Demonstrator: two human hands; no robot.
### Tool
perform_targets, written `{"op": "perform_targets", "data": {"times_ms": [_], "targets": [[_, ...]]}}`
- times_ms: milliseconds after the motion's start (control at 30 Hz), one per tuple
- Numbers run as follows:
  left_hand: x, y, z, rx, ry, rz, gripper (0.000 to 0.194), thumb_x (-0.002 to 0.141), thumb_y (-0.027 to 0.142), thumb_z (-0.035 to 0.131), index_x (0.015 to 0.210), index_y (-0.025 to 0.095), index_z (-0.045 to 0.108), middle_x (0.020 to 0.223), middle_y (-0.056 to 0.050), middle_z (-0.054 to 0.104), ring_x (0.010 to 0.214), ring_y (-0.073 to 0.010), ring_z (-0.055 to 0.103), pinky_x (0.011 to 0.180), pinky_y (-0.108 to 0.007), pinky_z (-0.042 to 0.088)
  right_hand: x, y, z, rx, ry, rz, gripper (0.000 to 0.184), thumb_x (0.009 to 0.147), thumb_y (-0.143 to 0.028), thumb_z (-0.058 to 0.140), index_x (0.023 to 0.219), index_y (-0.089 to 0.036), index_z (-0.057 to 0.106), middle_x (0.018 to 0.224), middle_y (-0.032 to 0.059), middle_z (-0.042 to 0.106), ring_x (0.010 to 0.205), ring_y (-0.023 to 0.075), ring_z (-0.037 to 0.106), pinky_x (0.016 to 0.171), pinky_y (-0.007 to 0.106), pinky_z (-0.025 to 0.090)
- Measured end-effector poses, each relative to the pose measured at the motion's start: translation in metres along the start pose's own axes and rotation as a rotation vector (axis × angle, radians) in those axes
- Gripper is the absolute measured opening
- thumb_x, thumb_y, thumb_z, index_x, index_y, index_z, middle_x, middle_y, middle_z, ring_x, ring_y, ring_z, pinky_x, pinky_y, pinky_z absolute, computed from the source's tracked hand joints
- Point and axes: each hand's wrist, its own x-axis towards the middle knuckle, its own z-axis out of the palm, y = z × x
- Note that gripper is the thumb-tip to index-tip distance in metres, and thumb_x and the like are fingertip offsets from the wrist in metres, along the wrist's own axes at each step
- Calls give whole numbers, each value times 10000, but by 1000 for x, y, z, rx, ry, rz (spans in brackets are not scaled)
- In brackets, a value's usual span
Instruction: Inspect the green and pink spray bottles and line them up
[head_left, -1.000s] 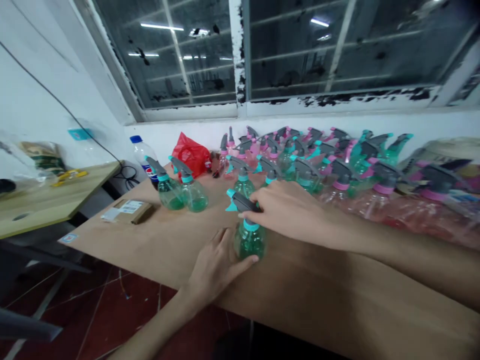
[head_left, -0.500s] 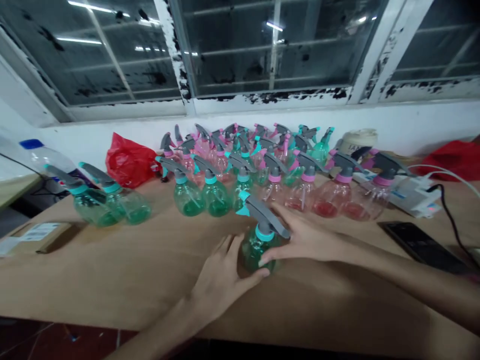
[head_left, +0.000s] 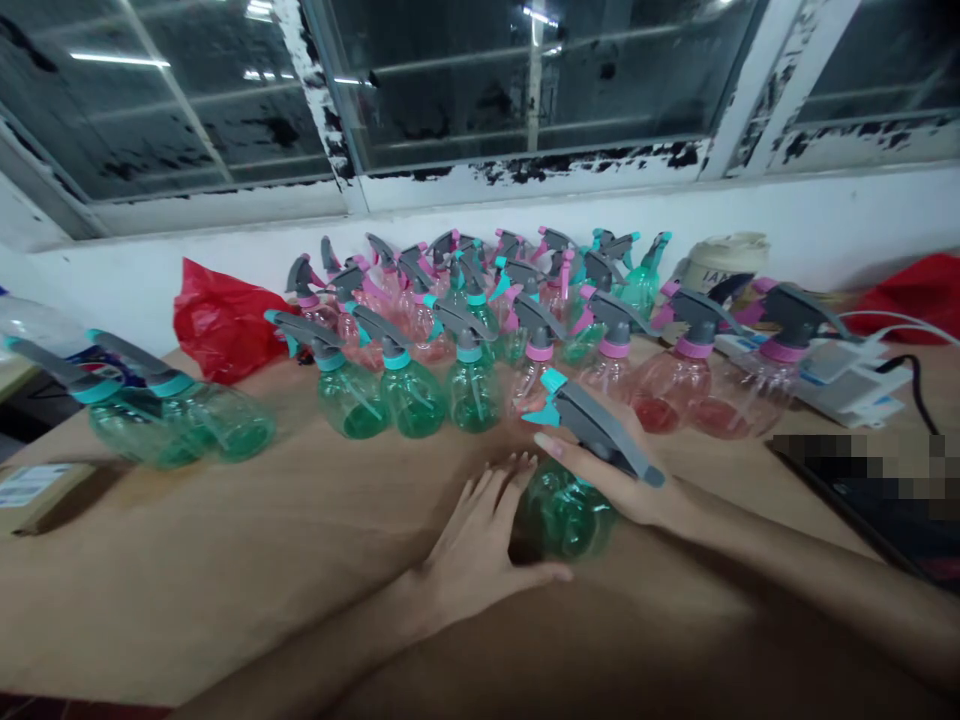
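A green spray bottle (head_left: pixel 564 512) with a grey and teal trigger head (head_left: pixel 596 428) stands on the brown table (head_left: pixel 225 560) in front of me. My left hand (head_left: pixel 480 550) wraps round the bottle's left side and base. My right hand (head_left: pixel 622 480) grips the neck just under the trigger head, fingers curled round it. Behind them stand several more spray bottles, green ones (head_left: pixel 409 395) and pink ones (head_left: pixel 686 385).
Two green spray bottles (head_left: pixel 184 420) stand apart at the left, near a red plastic bag (head_left: pixel 221 320) and a small cardboard box (head_left: pixel 34 490). A white power strip (head_left: pixel 840 385) with cables and a dark flat device (head_left: pixel 862 480) lie at the right. Windows run above the wall.
The view has swung to the right. The bottle's trigger head has turned further right under my right hand. My left hand stays on the bottle's body.
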Motion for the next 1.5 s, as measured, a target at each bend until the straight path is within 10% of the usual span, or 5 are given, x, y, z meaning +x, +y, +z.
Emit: {"op": "perform_targets", "data": {"times_ms": [400,1133,1500], "targets": [[4,-14,0,19,-90,23,1072,703,680,669,1482,134,174,1521,-188,258,1408,-343,184,1136,-555,167,8,-1,3,-48,-9,-87,100,872,-184,549,778,-194,583,731,-24,603,640,91,569,594,242,443],[1,-18,-4,111,-144,58,912,824,670,533,1457,80,241,1503,-201,296,1405,-323,215,1124,-513,234,4,3,1,65,-70,118,292,859,-293,597,1147,-250,622,1003,29,675,866,179,650,863,344,501],[2,-16,-10,109,-173,87,850,864,664,478,1443,72,286,1509,-205,277,1414,-320,178,1130,-507,211,3,-6,-4,-17,-31,110,69,865,-291,581,915,-256,613,842,3,661,796,171,643,738,334,524]]}}
